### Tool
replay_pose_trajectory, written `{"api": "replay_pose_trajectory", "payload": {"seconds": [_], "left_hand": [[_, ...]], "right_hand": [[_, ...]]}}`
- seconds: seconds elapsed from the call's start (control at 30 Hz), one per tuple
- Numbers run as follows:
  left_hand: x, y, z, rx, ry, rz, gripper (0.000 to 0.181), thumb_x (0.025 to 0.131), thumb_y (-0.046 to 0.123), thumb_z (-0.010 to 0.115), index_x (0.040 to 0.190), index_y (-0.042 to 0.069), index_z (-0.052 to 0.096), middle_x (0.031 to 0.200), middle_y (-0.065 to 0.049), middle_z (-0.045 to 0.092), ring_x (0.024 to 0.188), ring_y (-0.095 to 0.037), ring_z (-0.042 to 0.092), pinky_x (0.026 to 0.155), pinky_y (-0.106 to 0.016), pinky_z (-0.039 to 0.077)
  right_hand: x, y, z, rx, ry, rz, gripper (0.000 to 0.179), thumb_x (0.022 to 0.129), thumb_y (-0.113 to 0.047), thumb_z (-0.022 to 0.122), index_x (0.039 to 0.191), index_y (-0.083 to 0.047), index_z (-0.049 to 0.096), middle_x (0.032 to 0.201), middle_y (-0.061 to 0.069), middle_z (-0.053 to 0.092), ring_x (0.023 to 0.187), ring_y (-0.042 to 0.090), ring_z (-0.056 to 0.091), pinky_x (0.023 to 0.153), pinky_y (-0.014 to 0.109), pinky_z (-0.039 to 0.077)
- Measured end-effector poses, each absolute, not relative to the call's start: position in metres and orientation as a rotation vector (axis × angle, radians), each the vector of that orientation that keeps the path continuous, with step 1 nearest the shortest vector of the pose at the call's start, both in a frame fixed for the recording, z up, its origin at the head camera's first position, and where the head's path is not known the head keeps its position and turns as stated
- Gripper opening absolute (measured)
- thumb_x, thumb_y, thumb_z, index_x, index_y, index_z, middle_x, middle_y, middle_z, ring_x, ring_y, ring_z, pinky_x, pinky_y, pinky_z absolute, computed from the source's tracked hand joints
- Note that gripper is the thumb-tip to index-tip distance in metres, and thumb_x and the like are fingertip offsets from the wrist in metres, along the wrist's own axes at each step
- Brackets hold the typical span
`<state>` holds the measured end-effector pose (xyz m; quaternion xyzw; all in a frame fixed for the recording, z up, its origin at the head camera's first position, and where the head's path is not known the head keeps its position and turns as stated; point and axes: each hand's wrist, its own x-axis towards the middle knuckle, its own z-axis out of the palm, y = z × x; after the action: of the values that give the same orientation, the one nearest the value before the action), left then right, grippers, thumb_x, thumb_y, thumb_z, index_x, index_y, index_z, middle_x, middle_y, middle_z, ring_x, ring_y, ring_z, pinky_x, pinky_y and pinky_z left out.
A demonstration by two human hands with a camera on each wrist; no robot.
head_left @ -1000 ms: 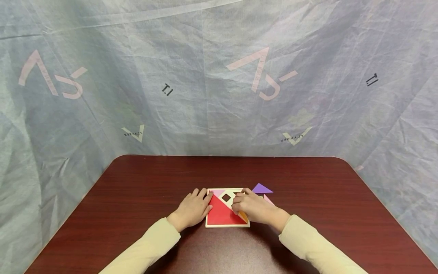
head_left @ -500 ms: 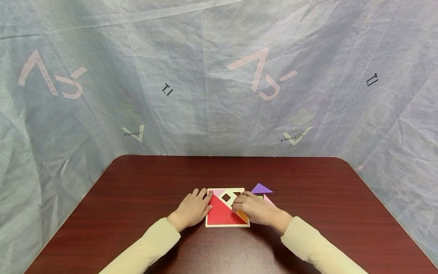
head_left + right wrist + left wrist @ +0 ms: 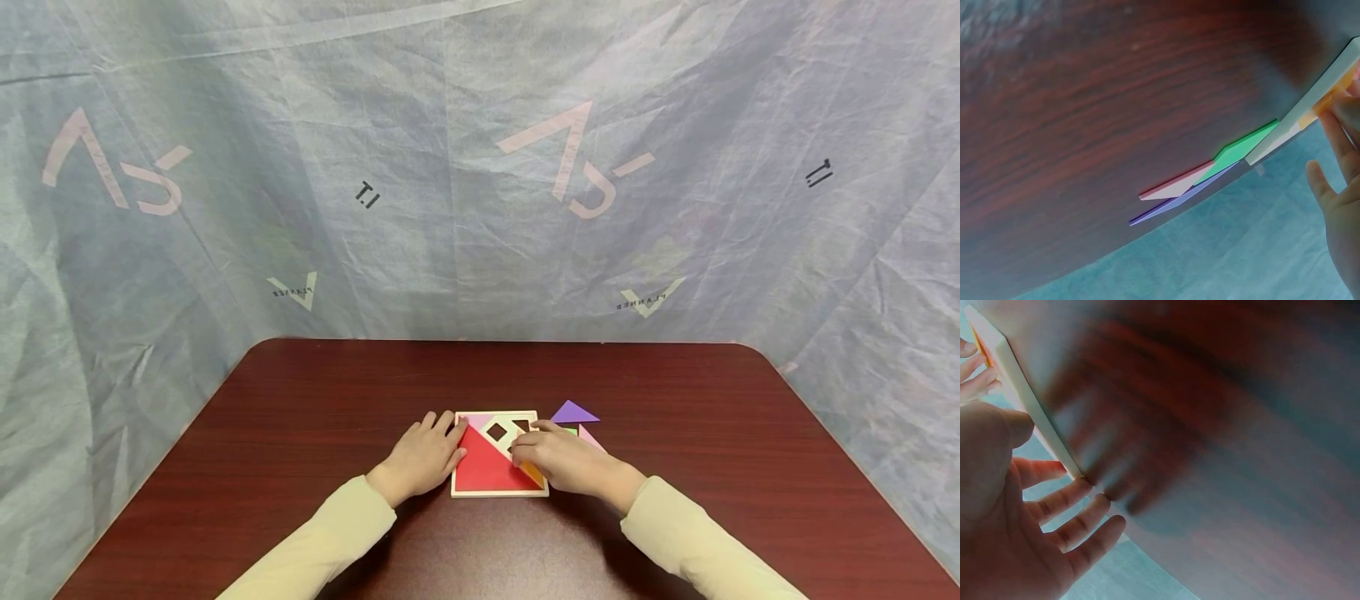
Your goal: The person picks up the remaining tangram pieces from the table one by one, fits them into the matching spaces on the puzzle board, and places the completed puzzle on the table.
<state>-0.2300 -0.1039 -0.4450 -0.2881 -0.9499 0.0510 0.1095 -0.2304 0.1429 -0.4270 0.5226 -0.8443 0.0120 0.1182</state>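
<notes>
A pale-rimmed square tangram tray (image 3: 498, 494) lies on the table, with a large red area (image 3: 483, 467) and a pink piece (image 3: 475, 418) in it. Dark shapes show on its pale upper part. My left hand (image 3: 420, 458) rests at the tray's left edge, fingers extended; in the left wrist view its fingertips (image 3: 1116, 525) are straight and spread along the rim. My right hand (image 3: 566, 460) is over the tray's right side, its fingers pinching an orange tangram piece (image 3: 531, 473), also seen in the right wrist view. The fingers hide part of that piece.
Right of the tray lie a purple triangle (image 3: 574, 412), a pink piece (image 3: 590, 438) and a green piece (image 3: 1238, 150), partly hidden by the right hand in the head view. The dark red table (image 3: 337, 383) ends at a grey cloth backdrop (image 3: 450, 250).
My right hand has shifted slightly right and toward me, uncovering more of the dark shape at the tray's upper right. The left hand and the tray have stayed in place.
</notes>
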Motion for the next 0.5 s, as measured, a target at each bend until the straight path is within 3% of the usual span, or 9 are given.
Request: {"api": "replay_pose_trajectory", "payload": {"seconds": [0.5], "left_hand": [[-0.2293,-0.1043,-0.4447,-0.838,-2.805,0.144,0.045,0.093,0.038,0.046,0.128,0.009,0.052,0.119,-0.011,0.050,0.101,-0.028,0.049,0.080,-0.039,0.046]], "right_hand": [[-0.2270,0.1452,-0.4275,1.547,-2.459,0.124,0.026,0.075,0.003,0.064,0.095,-0.013,0.065,0.099,-0.005,0.064,0.098,0.009,0.059,0.091,0.039,0.044]]}}
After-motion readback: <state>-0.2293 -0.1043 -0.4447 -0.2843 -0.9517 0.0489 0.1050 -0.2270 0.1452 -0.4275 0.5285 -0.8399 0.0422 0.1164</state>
